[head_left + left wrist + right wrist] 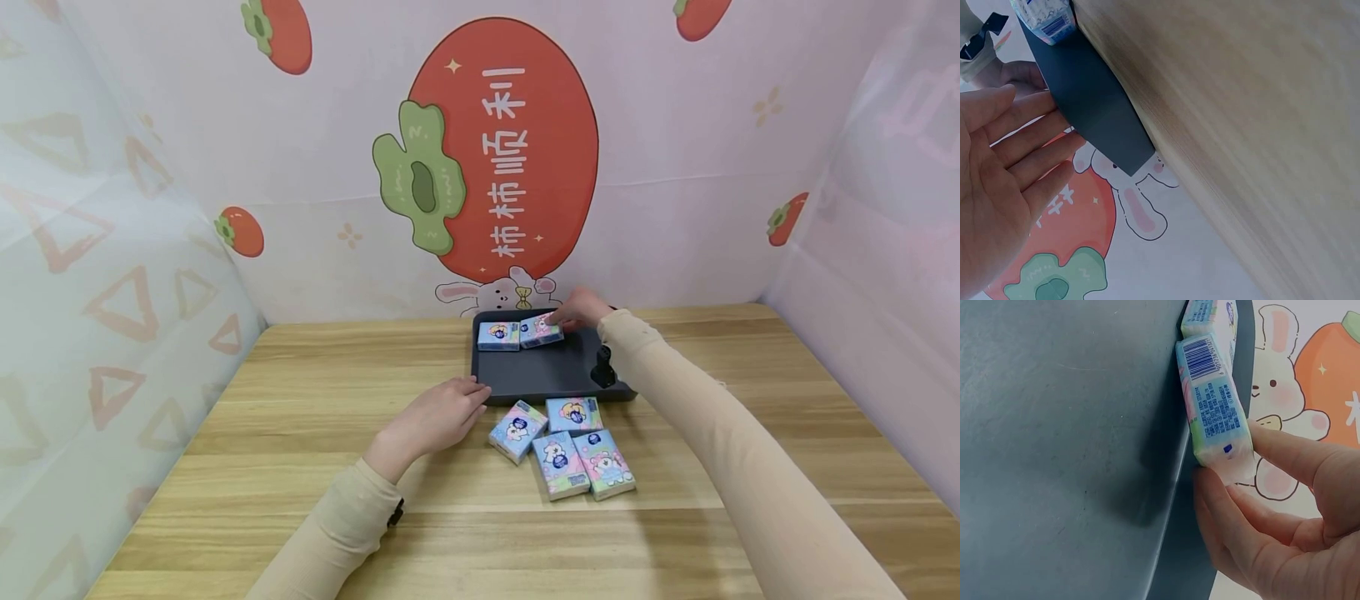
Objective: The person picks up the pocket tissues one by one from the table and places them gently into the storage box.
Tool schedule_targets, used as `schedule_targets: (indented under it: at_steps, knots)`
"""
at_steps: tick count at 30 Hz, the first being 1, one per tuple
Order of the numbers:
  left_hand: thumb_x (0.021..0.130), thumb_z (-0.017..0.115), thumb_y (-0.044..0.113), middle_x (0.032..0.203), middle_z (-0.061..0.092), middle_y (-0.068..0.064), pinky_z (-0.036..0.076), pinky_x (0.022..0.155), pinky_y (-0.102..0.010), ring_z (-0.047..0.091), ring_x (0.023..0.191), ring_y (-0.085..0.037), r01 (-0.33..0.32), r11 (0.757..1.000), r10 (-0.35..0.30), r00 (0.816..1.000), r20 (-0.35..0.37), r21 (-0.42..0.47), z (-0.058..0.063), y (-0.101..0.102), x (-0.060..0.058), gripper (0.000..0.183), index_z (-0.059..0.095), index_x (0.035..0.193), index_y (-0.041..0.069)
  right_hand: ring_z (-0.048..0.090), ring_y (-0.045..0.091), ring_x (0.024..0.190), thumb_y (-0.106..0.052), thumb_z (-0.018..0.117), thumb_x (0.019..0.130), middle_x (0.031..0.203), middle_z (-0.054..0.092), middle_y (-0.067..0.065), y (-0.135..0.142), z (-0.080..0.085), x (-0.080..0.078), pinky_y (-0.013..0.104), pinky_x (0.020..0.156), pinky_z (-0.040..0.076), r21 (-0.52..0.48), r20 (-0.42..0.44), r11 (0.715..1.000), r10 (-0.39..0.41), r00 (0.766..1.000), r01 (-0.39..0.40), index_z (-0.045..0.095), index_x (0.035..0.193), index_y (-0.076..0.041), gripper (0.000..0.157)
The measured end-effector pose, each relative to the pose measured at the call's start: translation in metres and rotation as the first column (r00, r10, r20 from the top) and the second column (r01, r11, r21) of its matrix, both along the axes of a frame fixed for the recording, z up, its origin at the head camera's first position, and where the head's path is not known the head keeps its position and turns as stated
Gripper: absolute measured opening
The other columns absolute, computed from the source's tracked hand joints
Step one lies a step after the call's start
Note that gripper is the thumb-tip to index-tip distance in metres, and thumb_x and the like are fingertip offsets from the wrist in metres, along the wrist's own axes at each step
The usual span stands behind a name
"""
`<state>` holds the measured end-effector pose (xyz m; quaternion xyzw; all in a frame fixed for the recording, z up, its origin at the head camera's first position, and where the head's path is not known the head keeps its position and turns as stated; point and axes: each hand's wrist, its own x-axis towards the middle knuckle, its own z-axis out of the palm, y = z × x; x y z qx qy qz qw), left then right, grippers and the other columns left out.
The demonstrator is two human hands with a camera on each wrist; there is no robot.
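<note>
Along the far rim of the dark tray (pixel 536 375), pinching the held packet (pixel 540 332) with the right hand (pixel 581 308). Clamped on its right end between thumb and fingers; per right wrist view, showing barcode and small blue print on one side. Set inside tray, slightly skewed to the corner packet (pixel 497 337), just beside it in tray's far-left corner. Can't tell if resting flat on tray floor or tipped up a little.

At tray's near-left corner, touching the rim with fingertips of the left hand (pixel 442 412). Unclamped, with fingers extended and slightly apart per left wrist view.

Just off tray's near rim, on the wooden table (pixel 337 417): angled packet (pixel 517 429) toward tray's left, crosswise packet (pixel 573 414) to the right of it. Farther out from tray, side by side: blue-and-green packet (pixel 558 465) and pink packet (pixel 604 464), both close to the crosswise one.

Over tray's right part: black wrist device (pixel 602 367) at the right sleeve (pixel 697 417), hiding some of tray. Behind tray: white backdrop (pixel 660 242) printed with a big red fruit and a rabbit.
</note>
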<state>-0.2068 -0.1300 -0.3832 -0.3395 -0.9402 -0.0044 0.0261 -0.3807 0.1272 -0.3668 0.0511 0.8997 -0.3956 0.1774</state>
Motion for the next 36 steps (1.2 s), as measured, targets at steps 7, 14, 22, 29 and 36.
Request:
schedule_targets:
  at_steps: [7, 14, 22, 29, 36]
  knots:
    - [0.098, 0.051, 0.023, 0.127, 0.061, -0.015, 0.045, 0.104, -0.039, 0.055, 0.122, -0.027, 0.007, 1.000, -0.007, 1.000, -0.004, 0.007, -0.0005, -0.0002, -0.0008, 0.036, 0.061, 0.126, 0.002, 0.060, 0.031, 0.098, -0.019, 0.074, 0.082, 0.113, 0.061, 0.018, -0.0017, -0.0011, -0.0006, 0.040, 0.094, 0.053, -0.025, -0.011, 1.000, -0.010, 1.000, 0.010, 0.062, 0.113, 0.005, 0.041]
    - [0.098, 0.051, 0.023, 0.127, 0.061, -0.015, 0.045, 0.104, -0.040, 0.055, 0.122, -0.027, 0.011, 1.000, -0.011, 1.000, -0.005, 0.009, -0.0003, -0.0004, -0.0008, 0.036, 0.061, 0.125, 0.002, 0.062, 0.031, 0.099, -0.016, 0.074, 0.082, 0.111, 0.062, 0.019, -0.0030, -0.0023, -0.0021, 0.038, 0.090, 0.055, -0.011, -0.027, 1.000, -0.015, 1.000, 0.015, 0.062, 0.113, 0.007, 0.040]
    - [0.099, 0.050, 0.024, 0.128, 0.060, -0.015, 0.044, 0.105, -0.040, 0.055, 0.122, -0.027, -0.001, 1.000, 0.001, 1.000, 0.000, -0.003, -0.0017, 0.0001, -0.0013, 0.036, 0.060, 0.126, 0.003, 0.063, 0.030, 0.094, -0.018, 0.076, 0.081, 0.106, 0.064, 0.017, -0.0043, -0.0070, -0.0039, 0.037, 0.086, 0.056, 0.024, -0.047, 0.999, -0.026, 0.999, 0.027, 0.064, 0.110, 0.006, 0.039]
    - [0.099, 0.050, 0.023, 0.128, 0.060, -0.015, 0.043, 0.106, -0.040, 0.055, 0.123, -0.027, 0.003, 1.000, -0.003, 1.000, -0.002, 0.009, -0.0005, 0.0002, 0.0003, 0.036, 0.061, 0.126, 0.002, 0.059, 0.030, 0.092, -0.019, 0.076, 0.081, 0.107, 0.064, 0.017, -0.0050, -0.0061, -0.0005, 0.038, 0.088, 0.054, 0.047, -0.062, 0.999, -0.013, 0.998, 0.016, 0.065, 0.110, 0.004, 0.039]
    - [0.098, 0.051, 0.023, 0.127, 0.061, -0.015, 0.044, 0.105, -0.041, 0.055, 0.122, -0.027, 0.005, 1.000, -0.005, 1.000, -0.009, 0.012, -0.0014, 0.0003, -0.0007, 0.036, 0.061, 0.125, 0.002, 0.059, 0.030, 0.093, -0.019, 0.075, 0.082, 0.107, 0.064, 0.018, -0.0064, -0.0056, 0.0012, 0.038, 0.089, 0.053, 0.077, -0.073, 0.997, -0.011, 0.997, 0.017, 0.064, 0.111, 0.005, 0.040]
